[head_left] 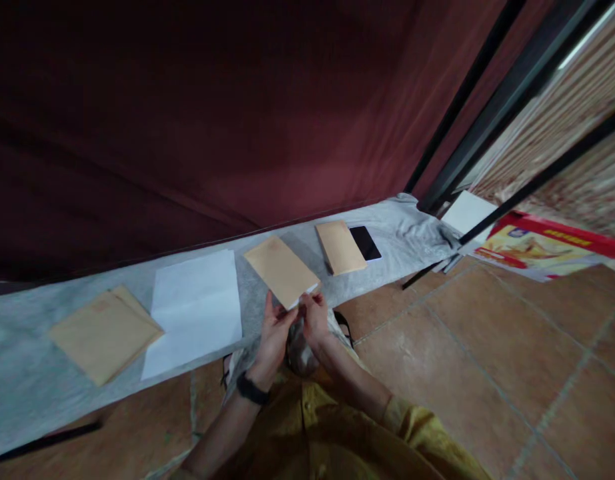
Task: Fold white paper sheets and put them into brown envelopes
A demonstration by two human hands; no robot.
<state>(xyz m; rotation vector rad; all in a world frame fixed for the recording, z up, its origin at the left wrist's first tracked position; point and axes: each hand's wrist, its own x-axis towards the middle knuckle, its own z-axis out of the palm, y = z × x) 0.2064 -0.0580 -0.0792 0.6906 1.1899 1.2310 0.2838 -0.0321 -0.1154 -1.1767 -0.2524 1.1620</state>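
Observation:
A brown paper envelope lies at a slant at the near edge of the cloth-covered bench, its near end lifted toward me. My left hand, with a dark band at its wrist, grips the envelope's near left corner, thumb up. At the same end, the fingers of my right hand are closed on a folded white paper, partly inside the envelope's opening. My fingertips hide part of the paper. Close by on the right lies another brown envelope or small stack.
A stack of white sheets lies left of my hands, with several brown envelopes beyond it. A dark-screened phone or tablet is at the right. A dark red curtain hangs behind the grey-clothed bench. Black poles and a red-yellow box stand right.

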